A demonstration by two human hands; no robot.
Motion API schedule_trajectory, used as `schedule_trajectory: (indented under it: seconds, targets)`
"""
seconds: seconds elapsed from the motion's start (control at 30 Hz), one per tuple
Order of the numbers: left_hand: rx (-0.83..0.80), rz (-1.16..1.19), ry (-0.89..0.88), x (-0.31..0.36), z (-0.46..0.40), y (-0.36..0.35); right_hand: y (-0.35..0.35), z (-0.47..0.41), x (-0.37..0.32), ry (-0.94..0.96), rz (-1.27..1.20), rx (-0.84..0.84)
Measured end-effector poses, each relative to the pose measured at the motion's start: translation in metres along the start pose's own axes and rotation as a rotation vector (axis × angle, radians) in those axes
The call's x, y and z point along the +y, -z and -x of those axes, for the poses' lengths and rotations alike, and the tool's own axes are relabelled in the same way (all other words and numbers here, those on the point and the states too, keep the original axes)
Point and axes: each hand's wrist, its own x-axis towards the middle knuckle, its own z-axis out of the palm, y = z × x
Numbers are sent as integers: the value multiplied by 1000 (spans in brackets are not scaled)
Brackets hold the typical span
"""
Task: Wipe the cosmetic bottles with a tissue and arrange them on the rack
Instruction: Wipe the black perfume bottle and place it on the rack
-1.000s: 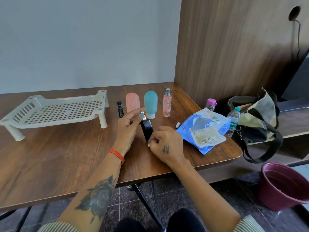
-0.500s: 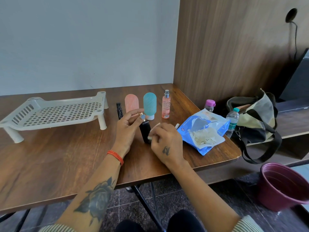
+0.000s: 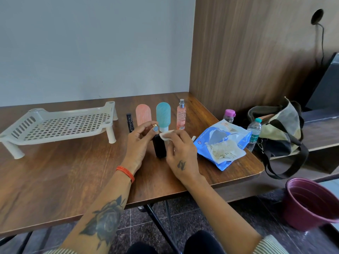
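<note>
A black bottle (image 3: 159, 147) with a gold cap stands upright on the wooden table (image 3: 55, 171). My left hand (image 3: 138, 143) pinches its cap from the left. My right hand (image 3: 180, 153) presses a white tissue (image 3: 166, 135) against the bottle's upper right side. Behind them stand a pink bottle (image 3: 143, 114), a teal bottle (image 3: 163, 114), a slim pink spray bottle (image 3: 181, 115) and a thin black tube (image 3: 129, 121). The white slotted rack (image 3: 60, 123) sits bare at the far left.
A blue tissue packet (image 3: 222, 143) with loose tissues lies right of my hands, near the table's right edge. Beyond it are a small pink-capped bottle (image 3: 229, 116), a water bottle (image 3: 254, 133) and a bag (image 3: 278, 129). A maroon bucket (image 3: 310, 202) stands on the floor.
The black bottle went from lying tilted to standing upright. My right hand rose along its side, and the tissue now shows at the bottle's top.
</note>
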Motion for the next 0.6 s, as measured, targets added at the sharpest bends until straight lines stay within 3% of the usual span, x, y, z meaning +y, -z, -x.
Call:
schedule_trajectory:
  seconds: [0.17,0.4,0.6]
  targets:
    - [-5,-28,-2,-1,0,0,-1,-1,0,74,-72,-121]
    - [-3,-47,11,-2,-1,0,1,-5,5,-93,-152,58]
    - [-15,-19,10,-2,-1,2,-1,-1,7,51,-141,-36]
